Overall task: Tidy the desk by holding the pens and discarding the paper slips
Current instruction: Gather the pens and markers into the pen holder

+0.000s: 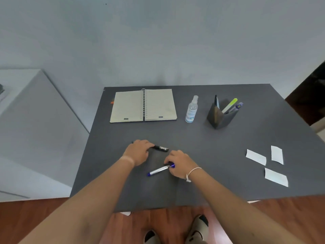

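Note:
A black pen (160, 148) lies on the dark grey desk (219, 141). My left hand (139, 151) covers its left part, fingers closed over it. A silver pen with blue ends (159, 170) lies slanted nearer the front edge. My right hand (181, 163) grips its upper blue end with the fingertips. Both pens still touch the desk. Three white paper slips lie at the right: one (255, 157), one (277, 154) and one closer to me (276, 177).
An open spiral notebook (143, 105) lies at the back of the desk. A clear spray bottle (191, 110) stands right of it. A dark pen holder (221, 115) with several pens stands further right. A pale cabinet (35, 120) is to the left. Wooden floor below.

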